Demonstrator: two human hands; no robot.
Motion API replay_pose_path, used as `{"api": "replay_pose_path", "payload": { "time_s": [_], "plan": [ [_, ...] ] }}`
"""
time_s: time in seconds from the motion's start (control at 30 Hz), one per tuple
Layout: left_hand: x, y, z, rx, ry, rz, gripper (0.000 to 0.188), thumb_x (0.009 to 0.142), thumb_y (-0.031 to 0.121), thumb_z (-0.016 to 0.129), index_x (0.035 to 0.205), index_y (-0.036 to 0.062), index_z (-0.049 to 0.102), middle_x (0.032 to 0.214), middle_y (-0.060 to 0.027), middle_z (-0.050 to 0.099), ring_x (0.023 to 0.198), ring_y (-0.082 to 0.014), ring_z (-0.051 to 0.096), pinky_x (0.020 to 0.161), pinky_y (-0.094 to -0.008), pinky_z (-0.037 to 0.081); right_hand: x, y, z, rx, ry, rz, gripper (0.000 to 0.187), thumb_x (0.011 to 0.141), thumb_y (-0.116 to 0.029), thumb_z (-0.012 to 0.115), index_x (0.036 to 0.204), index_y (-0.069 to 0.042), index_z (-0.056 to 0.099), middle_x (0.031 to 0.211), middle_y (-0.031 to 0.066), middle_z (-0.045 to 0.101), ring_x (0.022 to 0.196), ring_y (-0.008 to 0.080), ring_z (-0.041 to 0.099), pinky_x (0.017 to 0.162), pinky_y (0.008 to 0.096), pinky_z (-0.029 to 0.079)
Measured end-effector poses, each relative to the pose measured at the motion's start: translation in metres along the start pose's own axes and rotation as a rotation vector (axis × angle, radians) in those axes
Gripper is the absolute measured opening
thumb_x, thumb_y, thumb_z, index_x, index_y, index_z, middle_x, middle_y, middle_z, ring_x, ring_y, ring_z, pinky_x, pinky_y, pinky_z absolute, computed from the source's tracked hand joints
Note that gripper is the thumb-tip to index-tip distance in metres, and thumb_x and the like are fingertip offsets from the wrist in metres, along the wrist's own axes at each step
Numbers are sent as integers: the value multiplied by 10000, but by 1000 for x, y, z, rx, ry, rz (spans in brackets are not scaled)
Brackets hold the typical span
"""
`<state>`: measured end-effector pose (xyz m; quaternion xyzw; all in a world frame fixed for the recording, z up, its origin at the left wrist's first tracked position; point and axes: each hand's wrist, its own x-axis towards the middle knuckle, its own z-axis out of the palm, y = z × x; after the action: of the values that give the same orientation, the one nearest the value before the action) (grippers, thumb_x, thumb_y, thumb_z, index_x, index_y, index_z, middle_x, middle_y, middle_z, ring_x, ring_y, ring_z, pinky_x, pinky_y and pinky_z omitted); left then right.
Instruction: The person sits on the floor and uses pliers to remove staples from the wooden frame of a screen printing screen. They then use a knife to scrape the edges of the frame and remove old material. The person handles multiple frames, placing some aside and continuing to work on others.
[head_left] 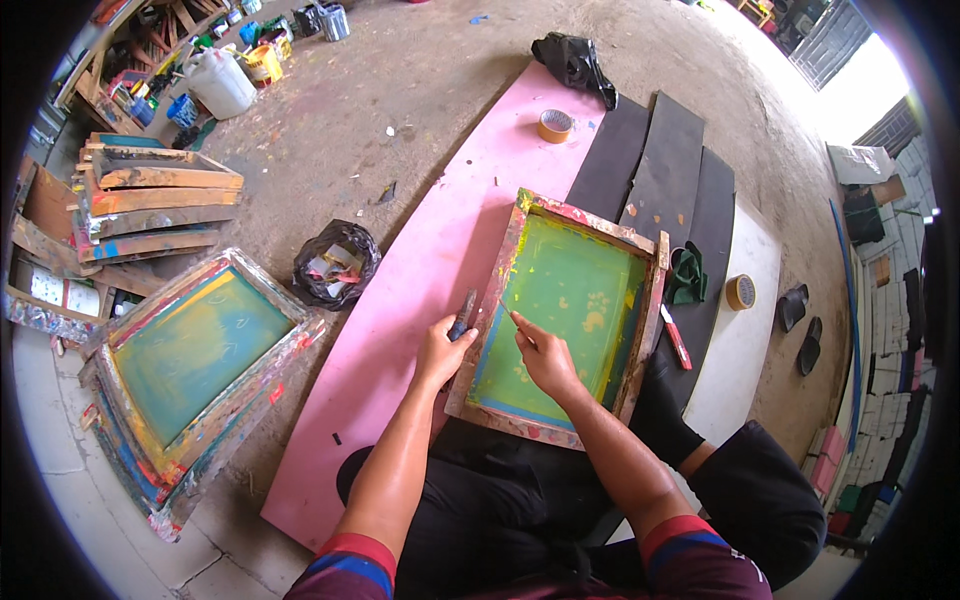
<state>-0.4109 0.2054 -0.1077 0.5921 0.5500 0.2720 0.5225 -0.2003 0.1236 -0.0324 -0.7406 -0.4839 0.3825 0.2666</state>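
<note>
A wooden screen-printing frame [648, 240] with paint-smeared edges lies in front of me. Its green mesh [560, 300] shows pale paw-like marks. At the frame's left edge, my left hand [443, 352] is closed round a dark, narrow object [463, 315] with a blue part, too small to name. My right hand [545, 355] is over the mesh, fingers pinched on a thin dark stick-like tool [507, 308] that points to the mesh's left side; its exact kind is unclear.
A red-handled knife [677, 340], dark green cloth [687, 275] and tape rolls [740, 292] lie to the right. The frame rests across a pink board [400, 300] and black sheets [665, 160]. Left are a black rubbish bag [337, 265], another screen frame [205, 350] and stacked frames [165, 200].
</note>
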Motion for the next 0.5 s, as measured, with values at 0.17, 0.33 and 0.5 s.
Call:
{"api": "replay_pose_path", "payload": {
  "time_s": [0.17,0.33,0.5],
  "plan": [
    [-10,17,1,94,-22,1,309,941,266,830,1147,45,762,809,-100,731,748,-221,701,722,-417,537,-38,25,20,174,80,2,445,1101,-262,648,1546,-233,636,880,184,753,746,290,712,779,415,575],
    [-8,-12,-2,-80,-9,41,227,930,150,835,1097,17,760,803,-4,693,730,-135,619,699,-362,518,-87,60,15,170,64,48,464,1095,-251,654,1558,-266,632,797,112,708,716,178,670,757,382,561],
    [-9,-7,-1,-150,-10,59,121,921,27,822,1021,9,756,827,58,647,737,-75,550,669,-303,486,-102,106,20,422,64,139,449,1108,-284,654,1556,-262,639,839,39,709,740,116,643,766,338,553]
  ]
}}
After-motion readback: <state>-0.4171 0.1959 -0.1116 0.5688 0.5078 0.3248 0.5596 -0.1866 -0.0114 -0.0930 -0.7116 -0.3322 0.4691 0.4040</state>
